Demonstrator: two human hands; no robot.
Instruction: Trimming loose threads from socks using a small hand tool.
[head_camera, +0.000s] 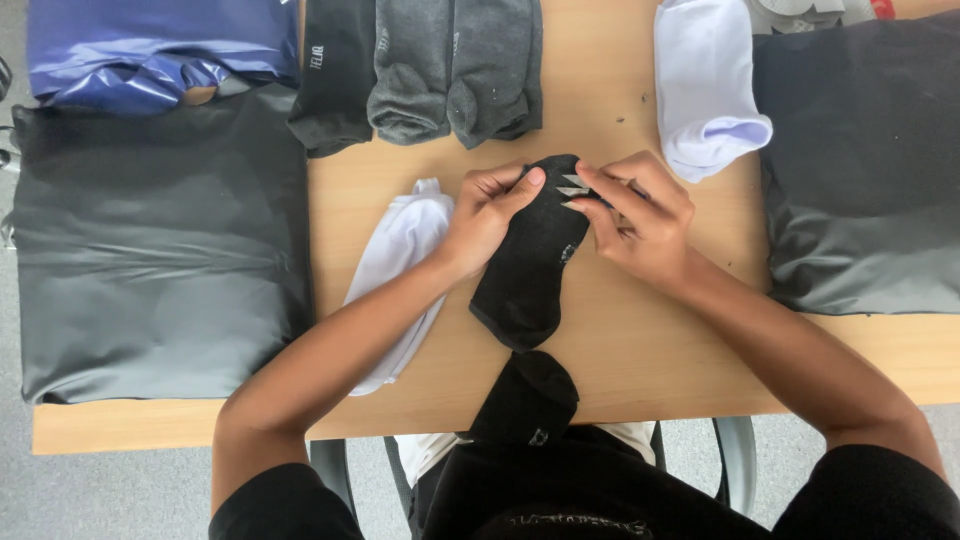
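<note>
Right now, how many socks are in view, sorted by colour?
Black: 3, the sock held by both hands, one at the table edge near the person's lap, one at the top
Grey: 2, side by side at the top
White: 2, one beside the left hand, one at upper right
Total: 7
</note>
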